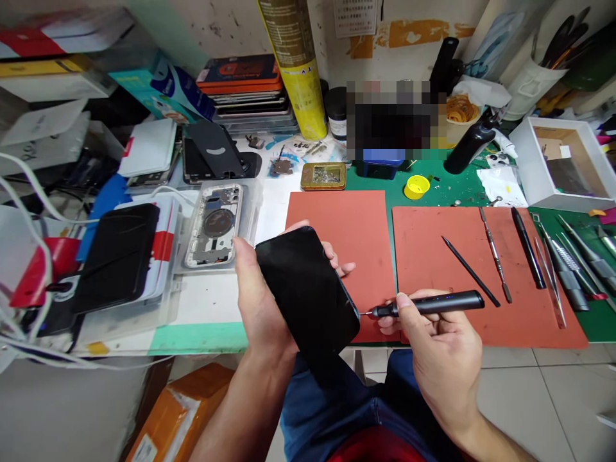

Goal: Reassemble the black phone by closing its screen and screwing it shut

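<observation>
Head view. The left hand (262, 298) is closed around a black smartphone (308, 289), with the thumb along the near long edge and the fingertips (339, 262) curling round the far edge. The phone is held tilted in the air, above the front edge of the workbench. The right hand (445, 346) grips an electric precision screwdriver (428, 305) between thumb and fingers, and its bit touches the phone's lower edge.

Behind the phone lies a first salmon-coloured silicone mat (337, 256). A second such mat (486, 276) carries a metal spudger (495, 253), a thin black probe (471, 271), a black-handled tool (528, 247) and slim tweezers (548, 282). Left of the hands, a stripped phone rear housing (212, 224) sits in a clear plastic tray (243, 205). Farther back are a small gold tin (323, 176), a yellow cap (416, 187), a yellow spray can (296, 70) and a stack of phone frames (245, 90). One patch behind the mats is blurred and cannot be identified.
</observation>
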Demonstrator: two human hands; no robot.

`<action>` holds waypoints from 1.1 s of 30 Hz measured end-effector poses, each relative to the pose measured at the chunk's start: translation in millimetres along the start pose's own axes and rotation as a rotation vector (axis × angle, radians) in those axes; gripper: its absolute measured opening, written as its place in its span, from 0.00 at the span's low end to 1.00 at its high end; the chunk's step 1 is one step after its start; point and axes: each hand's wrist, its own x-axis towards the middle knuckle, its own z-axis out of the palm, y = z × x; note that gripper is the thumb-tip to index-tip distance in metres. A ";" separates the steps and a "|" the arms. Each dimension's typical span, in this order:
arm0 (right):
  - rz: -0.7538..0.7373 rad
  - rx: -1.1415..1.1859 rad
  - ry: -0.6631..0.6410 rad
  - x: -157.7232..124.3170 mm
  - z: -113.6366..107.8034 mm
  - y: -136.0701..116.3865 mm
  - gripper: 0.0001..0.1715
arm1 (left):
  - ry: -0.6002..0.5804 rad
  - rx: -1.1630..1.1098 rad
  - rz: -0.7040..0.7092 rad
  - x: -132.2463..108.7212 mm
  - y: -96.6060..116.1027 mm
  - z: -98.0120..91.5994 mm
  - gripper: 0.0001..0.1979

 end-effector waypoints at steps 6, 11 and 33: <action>0.011 -0.007 -0.004 -0.7 -0.8 0.6 0.23 | 0.006 0.004 -0.005 0.2 0.4 1.0 0.42; 0.012 0.007 -0.006 -0.5 -1.4 0.5 0.23 | 0.007 0.008 -0.004 0.3 0.6 1.9 0.42; 0.007 0.006 -0.009 -0.9 -1.6 0.9 0.23 | -0.012 0.012 0.004 0.5 -0.8 0.4 0.41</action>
